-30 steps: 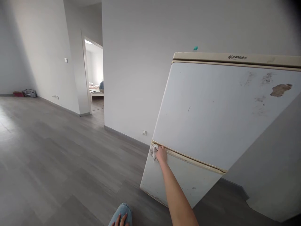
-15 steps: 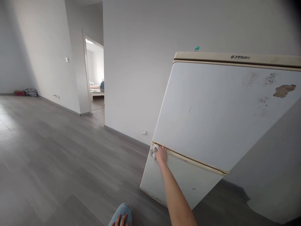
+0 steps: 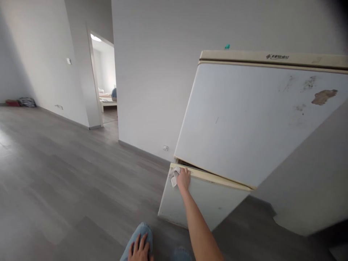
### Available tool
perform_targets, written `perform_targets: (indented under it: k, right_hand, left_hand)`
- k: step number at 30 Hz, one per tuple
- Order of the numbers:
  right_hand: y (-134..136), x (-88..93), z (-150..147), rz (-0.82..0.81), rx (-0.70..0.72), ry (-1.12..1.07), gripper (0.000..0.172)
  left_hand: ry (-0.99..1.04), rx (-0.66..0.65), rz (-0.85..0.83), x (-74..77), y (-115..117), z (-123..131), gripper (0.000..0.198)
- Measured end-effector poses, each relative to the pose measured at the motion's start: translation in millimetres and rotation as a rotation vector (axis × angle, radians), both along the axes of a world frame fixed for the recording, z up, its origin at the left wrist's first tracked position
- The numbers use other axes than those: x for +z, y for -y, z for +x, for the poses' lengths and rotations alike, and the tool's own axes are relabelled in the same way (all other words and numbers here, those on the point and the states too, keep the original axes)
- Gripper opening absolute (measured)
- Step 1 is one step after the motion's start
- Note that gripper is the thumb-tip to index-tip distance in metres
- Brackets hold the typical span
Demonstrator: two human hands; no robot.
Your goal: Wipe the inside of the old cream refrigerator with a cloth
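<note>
My right hand (image 3: 183, 179) is closed over the top edge of the refrigerator's lower door (image 3: 206, 197), near its left corner. A crumpled whitish cloth (image 3: 174, 177) pokes out from under its fingers, pressed against the door. The lower door stands slightly ajar, and a dark gap (image 3: 187, 165) shows along its top. Above it, the white upper door (image 3: 228, 123) is closed, with stains and a brown peeled patch near its right side. My left hand (image 3: 140, 250) rests flat on my denim-covered knee (image 3: 145, 230), fingers apart.
Behind the refrigerator is a grey wall (image 3: 146, 90) with a socket (image 3: 165, 148). Grey plank floor (image 3: 81, 174) stretches to the left. A doorway farther back shows a bed (image 3: 108, 103). Bundles (image 3: 26, 102) lie by the far left wall. A small green object (image 3: 227, 46) tops the refrigerator.
The lower door has come open a little at the top left, pulled by my right hand with the cloth. The view has shifted slightly; more of my left hand shows on the knee.
</note>
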State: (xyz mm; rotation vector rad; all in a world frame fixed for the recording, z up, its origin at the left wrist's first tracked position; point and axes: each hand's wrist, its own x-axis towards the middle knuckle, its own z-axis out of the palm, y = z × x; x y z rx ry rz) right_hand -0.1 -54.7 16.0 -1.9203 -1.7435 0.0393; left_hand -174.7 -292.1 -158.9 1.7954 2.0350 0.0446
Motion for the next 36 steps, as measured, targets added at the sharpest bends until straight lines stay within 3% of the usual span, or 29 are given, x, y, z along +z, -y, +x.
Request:
perform_targets:
  k: [2, 4, 9, 20, 30, 36]
  right_hand:
    - [22, -6.1, 4, 0.013, 0.046, -0.014, 0.033]
    - [42, -10.2, 10, 0.016, 0.077, -0.033, 0.033]
    - [75, -13.9, 21, 0.044, 0.133, -0.088, 0.035]
    - [130, -19.9, 34, 0.091, 0.183, -0.241, 0.038]
    - [182, -31.4, 53, 0.174, 0.208, -0.334, 0.044]
    - [229, -38.2, 74, 0.219, 0.227, -0.434, 0.039]
  left_hand:
    - [-0.008, 0.01, 0.169, 3.1, 9, 1, 0.04]
    - [0.01, 0.005, 0.236, 4.9, 16, 3, 0.034]
    - [0.048, -0.012, 0.293, 7.1, 26, 2, 0.029]
    - [0.005, -0.047, 0.306, 12.2, 46, -22, 0.035]
    - [-0.036, 0.022, 0.299, 13.6, 71, -57, 0.043]
    - [-0.07, 0.072, 0.292, 11.9, 79, -79, 0.044]
